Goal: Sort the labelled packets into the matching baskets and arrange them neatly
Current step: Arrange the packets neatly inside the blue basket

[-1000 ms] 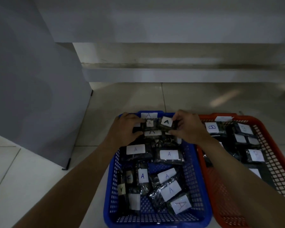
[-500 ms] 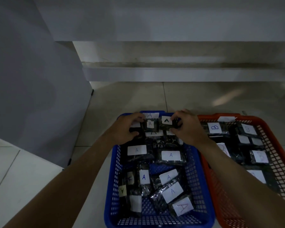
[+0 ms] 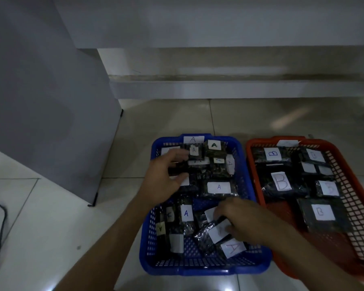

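Note:
A blue basket (image 3: 243, 171) on the floor holds several dark packets with white labels marked A, such as one packet (image 3: 218, 187) in its middle. Beside it on the right, an orange basket (image 3: 253, 164) holds several packets marked B (image 3: 281, 181). My left hand (image 3: 166, 178) hovers over the far left of the blue basket with fingers spread, its fingertips at a small A packet (image 3: 194, 151). My right hand (image 3: 243, 220) rests low in the near half of the blue basket, its fingers closing on a shiny A packet (image 3: 215, 232).
A grey panel (image 3: 51, 101) stands on the left, its foot close to the blue basket. A low white step (image 3: 240, 89) runs across the back. A black cable (image 3: 0, 227) lies on the tiled floor at far left.
My right hand has dropped from the far end of the blue basket down to the packets at its near end. My left hand has let go at the back and opened.

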Demonstrator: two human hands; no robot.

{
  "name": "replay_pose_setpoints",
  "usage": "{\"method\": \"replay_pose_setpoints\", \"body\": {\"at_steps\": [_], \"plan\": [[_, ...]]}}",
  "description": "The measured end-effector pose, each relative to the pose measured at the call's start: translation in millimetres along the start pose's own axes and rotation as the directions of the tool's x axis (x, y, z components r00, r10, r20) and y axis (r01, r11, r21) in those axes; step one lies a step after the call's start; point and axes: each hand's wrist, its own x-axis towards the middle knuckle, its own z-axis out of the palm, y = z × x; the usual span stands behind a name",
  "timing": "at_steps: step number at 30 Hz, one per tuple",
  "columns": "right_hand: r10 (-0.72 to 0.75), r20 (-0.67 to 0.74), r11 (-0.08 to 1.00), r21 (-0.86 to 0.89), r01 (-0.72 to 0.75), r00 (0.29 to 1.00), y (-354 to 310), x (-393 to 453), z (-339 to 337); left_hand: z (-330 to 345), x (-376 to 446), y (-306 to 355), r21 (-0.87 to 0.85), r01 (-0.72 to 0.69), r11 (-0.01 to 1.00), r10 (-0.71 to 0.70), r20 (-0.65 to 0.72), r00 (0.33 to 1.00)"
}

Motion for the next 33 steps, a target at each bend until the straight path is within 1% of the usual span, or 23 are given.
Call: {"method": "replay_pose_setpoints", "body": {"at_steps": [2,4,6,9,11,12,14,15,17,19,21,23,24,25,27,28,29,30,31,33], "plan": [[-0.015,-0.025,0.987,-0.161,0.01,1.0,-1,-2,17,11,-30,11,-0.046,0.04,0.998,-0.04,0.013,0.999],[-0.037,-0.068,0.979,-0.203,0.023,0.997,-2,-1,20,21,-55,14,-0.069,0.112,0.991,-0.106,0.082,0.991],[-0.051,-0.078,0.982,-0.187,0.035,0.996,-1,1,16,29,-73,13,-0.051,0.172,0.984,-0.162,0.159,0.974],[-0.012,-0.008,0.998,-0.061,0.011,1.0,4,1,7,36,-89,13,-0.029,0.245,0.969,-0.232,0.234,0.944],[0.006,0.056,0.993,0.116,-0.012,0.998,10,-2,-3,40,-95,16,-0.032,0.286,0.958,-0.265,0.288,0.92],[-0.006,0.058,0.974,0.227,-0.007,0.998,12,-5,-8,43,-98,18,-0.035,0.29,0.957,-0.266,0.306,0.914],[-0.026,0.008,0.903,0.429,0.02,1.0,13,-9,-18,46,-100,21,-0.041,0.257,0.965,-0.238,0.261,0.935],[-0.027,-0.026,0.871,0.491,0.036,0.999,13,-11,-21,46,-99,23,-0.065,0.258,0.964,-0.239,0.214,0.947],[-0.031,-0.102,0.837,0.541,0.082,0.994,12,-13,-25,45,-94,24,-0.178,0.291,0.94,-0.266,0.152,0.952],[-0.053,-0.19,0.852,0.504,0.144,0.98,11,-12,-26,38,-86,24,-0.282,0.335,0.899,-0.305,0.146,0.941],[-0.075,-0.285,0.897,0.399,0.189,0.956,10,-6,-30,27,-77,24,-0.363,0.347,0.865,-0.318,0.14,0.938],[-0.09,-0.386,0.934,0.289,0.212,0.918,7,7,-36,15,-67,22,-0.395,0.351,0.849,-0.348,0.081,0.934],[-0.095,-0.428,0.94,0.258,0.223,0.899,5,16,-39,10,-62,20,-0.397,0.358,0.845,-0.38,0.024,0.925],[-0.089,-0.454,0.935,0.269,0.232,0.887,4,25,-41,5,-57,19,-0.405,0.362,0.839,-0.412,-0.041,0.91],[-0.038,-0.451,0.889,0.391,0.236,0.892,2,43,-45,-5,-45,16,-0.463,0.372,0.804,-0.478,-0.132,0.868],[-0.02,-0.431,0.873,0.432,0.226,0.902,2,50,-47,-8,-38,13,-0.492,0.385,0.781,-0.509,-0.144,0.849],[-0.019,-0.421,0.876,0.43,0.218,0.907,0,56,-49,-12,-31,11,-0.502,0.406,0.764,-0.537,-0.143,0.832],[-0.025,-0.42,0.896,0.393,0.206,0.907,0,63,-49,-14,-23,9,-0.492,0.431,0.756,-0.558,-0.141,0.818],[-0.028,-0.427,0.918,0.347,0.193,0.904,0,68,-50,-15,-16,6,-0.452,0.446,0.772,-0.56,-0.152,0.815],[-0.029,-0.438,0.947,0.275,0.165,0.898,0,78,-49,-15,-7,0,-0.278,0.432,0.858,-0.496,-0.23,0.837]]}}
